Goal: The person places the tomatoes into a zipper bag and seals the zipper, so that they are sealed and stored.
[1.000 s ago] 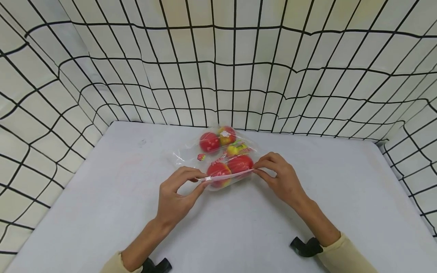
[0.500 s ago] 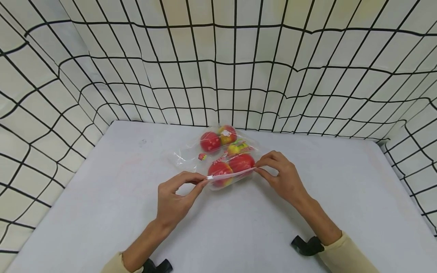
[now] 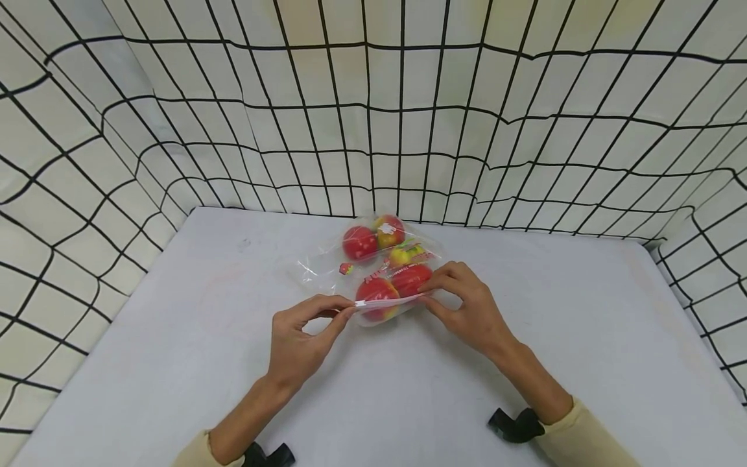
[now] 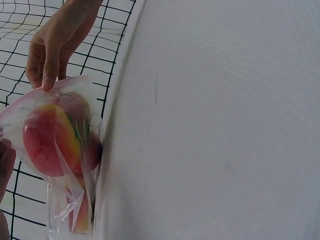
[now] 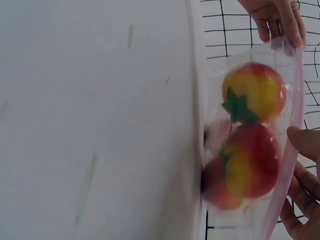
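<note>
A clear zip bag point(image 3: 318, 269) lies at the table's far middle, with several red-and-yellow tomato-like fruits point(image 3: 360, 242) inside. Green leafy tops show on a fruit point(image 5: 257, 92) in the right wrist view. Along the bag's near edge runs a pinkish zip strip point(image 3: 388, 302), with a small white piece at its left end. My left hand point(image 3: 300, 340) pinches that left end between thumb and fingers. Farther right, my right hand point(image 3: 473, 314) pinches the strip, its thumb on the near side. Part of the right-hand fruit is covered by the right fingers.
White cloth covers the table point(image 3: 192, 337). Black wire mesh point(image 3: 403, 133) over pale sheeting stands along the back and both sides. Black wrist mounts point(image 3: 516, 425) sit by the beige sleeves point(image 3: 586, 441).
My right hand has shifted a little left and slightly down along the zip strip, in from the bag's right corner. The left hand keeps its pinch, almost unmoved.
</note>
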`<action>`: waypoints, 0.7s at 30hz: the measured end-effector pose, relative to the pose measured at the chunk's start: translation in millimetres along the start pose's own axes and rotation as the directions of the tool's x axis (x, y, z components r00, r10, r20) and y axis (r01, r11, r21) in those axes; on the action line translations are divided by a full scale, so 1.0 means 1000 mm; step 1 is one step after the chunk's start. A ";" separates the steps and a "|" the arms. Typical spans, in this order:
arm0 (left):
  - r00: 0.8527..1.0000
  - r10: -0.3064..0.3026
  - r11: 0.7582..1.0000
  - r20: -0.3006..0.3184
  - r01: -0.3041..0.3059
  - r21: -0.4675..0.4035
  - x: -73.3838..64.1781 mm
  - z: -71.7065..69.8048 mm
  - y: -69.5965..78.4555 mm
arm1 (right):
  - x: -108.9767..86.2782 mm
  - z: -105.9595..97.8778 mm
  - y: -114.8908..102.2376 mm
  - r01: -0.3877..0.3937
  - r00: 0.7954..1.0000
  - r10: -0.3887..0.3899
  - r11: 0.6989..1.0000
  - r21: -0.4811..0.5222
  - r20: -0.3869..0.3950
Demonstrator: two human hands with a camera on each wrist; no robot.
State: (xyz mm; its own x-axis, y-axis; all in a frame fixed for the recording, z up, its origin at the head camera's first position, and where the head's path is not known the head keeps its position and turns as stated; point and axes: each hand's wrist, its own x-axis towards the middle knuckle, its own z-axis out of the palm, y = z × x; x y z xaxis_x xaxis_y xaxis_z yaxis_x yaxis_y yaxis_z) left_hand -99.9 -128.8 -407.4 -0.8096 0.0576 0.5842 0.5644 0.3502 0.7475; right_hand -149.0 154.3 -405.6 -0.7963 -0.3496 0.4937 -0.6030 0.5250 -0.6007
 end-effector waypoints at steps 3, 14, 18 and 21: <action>1.000 -0.006 1.000 0.009 0.006 0.002 0.000 0.001 0.001 | 0.001 0.004 -0.007 0.001 1.000 -0.001 1.000 -0.007 0.017; 1.000 0.017 0.999 0.018 -0.017 -0.038 0.001 0.004 0.000 | 0.000 0.015 -0.019 -0.028 0.999 0.026 0.998 0.062 0.022; 1.000 0.012 0.999 0.023 -0.011 -0.046 0.000 0.005 0.000 | -0.001 0.017 -0.023 -0.033 0.999 0.031 0.995 0.094 0.029; 1.000 0.018 0.998 0.024 -0.017 -0.057 0.000 0.005 0.000 | -0.002 0.020 -0.026 -0.030 0.999 0.026 0.994 0.105 0.042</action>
State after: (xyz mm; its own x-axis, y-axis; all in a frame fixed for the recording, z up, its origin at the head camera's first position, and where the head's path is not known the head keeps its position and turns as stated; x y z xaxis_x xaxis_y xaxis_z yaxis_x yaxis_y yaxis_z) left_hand -100.7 -123.6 -408.8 -0.8028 0.0862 0.5899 0.5861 0.2958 0.7543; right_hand -133.2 126.1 -403.3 -0.8130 -0.3680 0.4512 -0.5804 0.4514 -0.6777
